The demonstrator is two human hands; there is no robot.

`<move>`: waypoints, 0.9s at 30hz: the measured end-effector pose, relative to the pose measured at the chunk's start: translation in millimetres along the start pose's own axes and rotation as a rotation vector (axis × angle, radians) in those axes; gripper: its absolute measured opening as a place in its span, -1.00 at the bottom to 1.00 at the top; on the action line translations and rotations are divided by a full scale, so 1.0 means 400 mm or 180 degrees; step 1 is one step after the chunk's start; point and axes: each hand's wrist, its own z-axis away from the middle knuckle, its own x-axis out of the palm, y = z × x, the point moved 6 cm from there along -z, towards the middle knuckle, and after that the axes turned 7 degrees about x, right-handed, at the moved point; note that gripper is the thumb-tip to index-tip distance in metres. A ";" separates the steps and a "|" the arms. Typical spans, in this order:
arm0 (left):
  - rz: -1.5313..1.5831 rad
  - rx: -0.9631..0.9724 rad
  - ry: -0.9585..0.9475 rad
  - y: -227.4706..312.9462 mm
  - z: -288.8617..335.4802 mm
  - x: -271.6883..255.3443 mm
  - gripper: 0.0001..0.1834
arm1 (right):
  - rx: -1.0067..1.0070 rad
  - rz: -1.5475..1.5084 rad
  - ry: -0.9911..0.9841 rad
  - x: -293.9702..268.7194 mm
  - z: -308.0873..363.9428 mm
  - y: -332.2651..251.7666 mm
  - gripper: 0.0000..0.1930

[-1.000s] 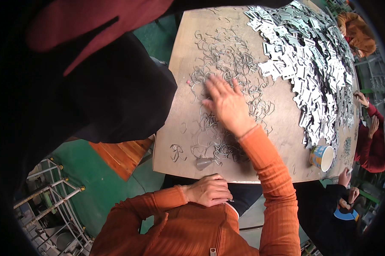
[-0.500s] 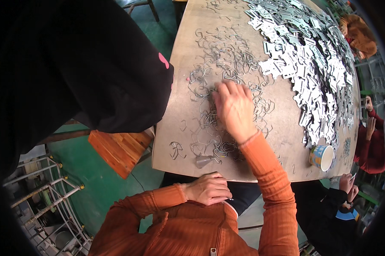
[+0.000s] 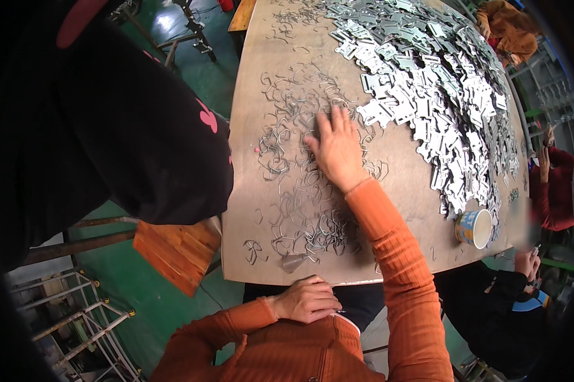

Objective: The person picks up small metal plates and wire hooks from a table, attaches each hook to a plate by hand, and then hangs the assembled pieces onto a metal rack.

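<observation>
My right hand [image 3: 339,153] lies over a scatter of bent wire pieces on the table, its fingers spread and nothing seen gripped. Thin grey wire loops and hooks [image 3: 287,108] surround the fingertips; some are hidden under the palm. Closer to the table's near edge, more wire pieces [image 3: 328,234] form a tangled heap. My left hand [image 3: 307,299] rests in front of my body, just off that edge, with curled fingers. A tiny shiny tip shows by its fingertips, but I cannot make out what it belongs to.
Flat silvery metal plates [image 3: 420,95] are piled across the table's right side. A paper cup [image 3: 475,229] stands near the right corner, and a small grey cone [image 3: 293,262] lies at the near edge. A black-clothed person [image 3: 153,140] fills the left, beside a wooden stool [image 3: 175,251].
My right hand has gone from a blurred, more bunched pose to spread fingers, farther from the heap, which now lies denser near the edge. The view has shifted; my left hand stays put.
</observation>
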 end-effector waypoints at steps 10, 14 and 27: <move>0.0026 -0.0010 0.0053 -0.007 0.007 -0.002 -0.81 | -0.0627 -0.0264 -0.0267 -0.044 0.085 -0.090 -0.59; 0.0027 -0.0008 0.0027 -0.006 0.008 -0.001 -0.81 | -0.0656 -0.0568 -0.0302 -0.074 0.071 -0.088 -0.85; 0.0125 0.0110 0.0006 -0.004 0.011 0.000 -0.82 | -0.0385 -0.1198 -0.0272 -0.112 0.098 -0.027 -0.90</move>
